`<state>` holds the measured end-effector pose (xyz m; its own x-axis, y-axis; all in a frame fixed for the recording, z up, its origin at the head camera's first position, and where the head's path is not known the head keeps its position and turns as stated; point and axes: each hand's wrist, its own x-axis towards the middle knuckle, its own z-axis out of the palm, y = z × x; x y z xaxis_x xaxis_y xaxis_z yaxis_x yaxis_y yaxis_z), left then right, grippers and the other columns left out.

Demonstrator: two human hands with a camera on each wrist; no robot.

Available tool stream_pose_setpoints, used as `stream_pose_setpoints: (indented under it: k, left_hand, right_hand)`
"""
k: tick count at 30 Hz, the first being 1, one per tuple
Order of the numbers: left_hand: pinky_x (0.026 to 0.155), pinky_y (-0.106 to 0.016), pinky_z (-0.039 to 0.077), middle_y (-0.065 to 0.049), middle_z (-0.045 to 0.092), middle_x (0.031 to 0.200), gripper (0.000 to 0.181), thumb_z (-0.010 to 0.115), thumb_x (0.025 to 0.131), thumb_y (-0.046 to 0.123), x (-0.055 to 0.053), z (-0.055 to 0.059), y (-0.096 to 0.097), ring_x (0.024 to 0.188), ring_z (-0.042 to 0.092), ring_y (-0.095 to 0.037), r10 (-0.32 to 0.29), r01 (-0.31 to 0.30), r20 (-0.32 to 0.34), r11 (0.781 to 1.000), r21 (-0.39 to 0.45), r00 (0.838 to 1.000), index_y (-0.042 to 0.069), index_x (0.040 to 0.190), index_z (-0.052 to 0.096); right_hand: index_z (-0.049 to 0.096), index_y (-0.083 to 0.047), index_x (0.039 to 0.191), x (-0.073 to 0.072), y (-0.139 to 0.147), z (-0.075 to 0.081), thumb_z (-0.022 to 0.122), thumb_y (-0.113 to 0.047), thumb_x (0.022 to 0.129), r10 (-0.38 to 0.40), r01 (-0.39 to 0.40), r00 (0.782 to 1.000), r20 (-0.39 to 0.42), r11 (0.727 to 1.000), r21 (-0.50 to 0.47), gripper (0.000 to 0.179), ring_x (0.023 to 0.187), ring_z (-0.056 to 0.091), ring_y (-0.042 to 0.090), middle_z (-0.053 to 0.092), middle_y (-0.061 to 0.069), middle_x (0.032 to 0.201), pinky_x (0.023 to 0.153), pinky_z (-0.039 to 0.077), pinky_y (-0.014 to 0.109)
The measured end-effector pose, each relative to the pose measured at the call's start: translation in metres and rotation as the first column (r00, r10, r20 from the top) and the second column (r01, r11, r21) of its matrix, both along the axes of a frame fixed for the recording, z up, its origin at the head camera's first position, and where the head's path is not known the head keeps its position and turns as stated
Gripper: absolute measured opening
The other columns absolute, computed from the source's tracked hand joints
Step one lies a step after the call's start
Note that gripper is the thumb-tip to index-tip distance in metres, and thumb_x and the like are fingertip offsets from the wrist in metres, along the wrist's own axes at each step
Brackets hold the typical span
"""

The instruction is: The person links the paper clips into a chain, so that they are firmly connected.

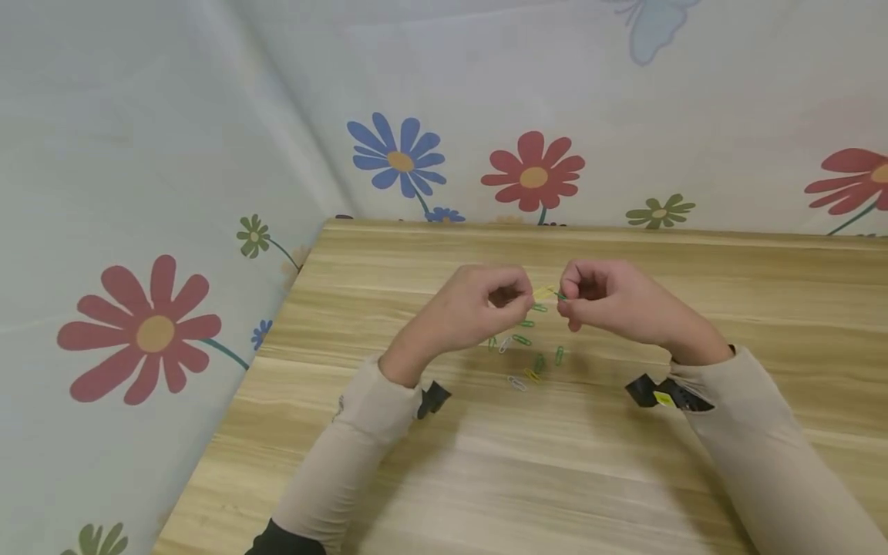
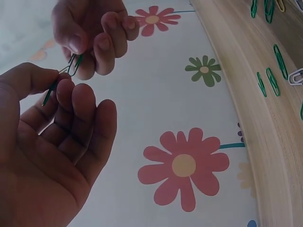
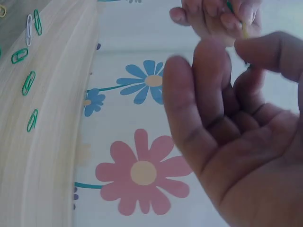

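Both hands meet above the far half of the table. With thumb and forefinger, my left hand [image 1: 475, 308] pinches a yellow paper clip [image 1: 543, 293]. My right hand [image 1: 620, 301] pinches a green paper clip [image 2: 75, 62] that touches the yellow one; whether they are hooked together I cannot tell. A second green paper clip [image 2: 48, 93] sticks out below the left fingertips in the left wrist view. Loose paper clips lie on the table beneath the hands: several green ones [image 1: 522, 339], white ones [image 1: 516, 383] and a yellow one [image 1: 533, 375].
The wooden table [image 1: 541, 478] has its left edge and far edge in view. Behind and to the left hangs a pale cloth [image 1: 444, 77] printed with flowers. A black camera mount [image 1: 433, 399] sits at the left wrist, another mount [image 1: 666, 391] at the right.
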<state>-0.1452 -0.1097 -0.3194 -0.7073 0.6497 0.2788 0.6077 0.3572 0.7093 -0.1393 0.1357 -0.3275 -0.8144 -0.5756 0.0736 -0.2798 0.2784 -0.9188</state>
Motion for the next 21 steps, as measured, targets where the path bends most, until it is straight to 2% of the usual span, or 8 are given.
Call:
stream_pose_setpoints:
  k: [5, 13, 21]
  left_hand:
    - [0.067, -0.025, 0.047, 0.006, 0.058, 0.078, 0.012, 0.060, 0.094, 0.009, 0.000, 0.000, 0.002, 0.071, 0.054, -0.008, -0.017, 0.016, -0.031, 0.999, -0.043, 0.999, 0.016, 0.085, 0.063]
    - [0.068, -0.024, 0.047, 0.006, 0.058, 0.080, 0.011, 0.060, 0.094, 0.008, 0.001, -0.003, 0.004, 0.072, 0.054, -0.006, -0.070, 0.066, -0.084, 0.996, -0.053, 0.994, 0.014, 0.086, 0.064]
    - [0.069, -0.025, 0.048, 0.006, 0.058, 0.080, 0.011, 0.058, 0.096, 0.008, 0.001, -0.003, 0.005, 0.072, 0.054, -0.007, -0.026, 0.025, -0.050, 0.999, -0.030, 0.998, 0.015, 0.088, 0.063]
  right_hand:
    - [0.054, -0.003, 0.090, 0.004, -0.005, 0.004, 0.066, -0.006, 0.093, -0.065, 0.067, 0.997, -0.038, 0.995, 0.067, 0.013, 0.071, 0.062, 0.026, 0.058, 0.012, 0.076, 0.056, 0.042, 0.029]
    - [0.051, -0.003, 0.092, 0.010, -0.009, 0.010, 0.066, -0.005, 0.092, -0.107, 0.110, 0.994, -0.026, 0.989, 0.095, 0.014, 0.070, 0.064, 0.025, 0.058, 0.009, 0.077, 0.055, 0.042, 0.029]
    - [0.051, -0.004, 0.094, 0.012, -0.010, 0.014, 0.066, -0.007, 0.093, -0.130, 0.132, 0.991, -0.030, 0.984, 0.122, 0.015, 0.069, 0.062, 0.022, 0.057, 0.006, 0.076, 0.053, 0.040, 0.029]
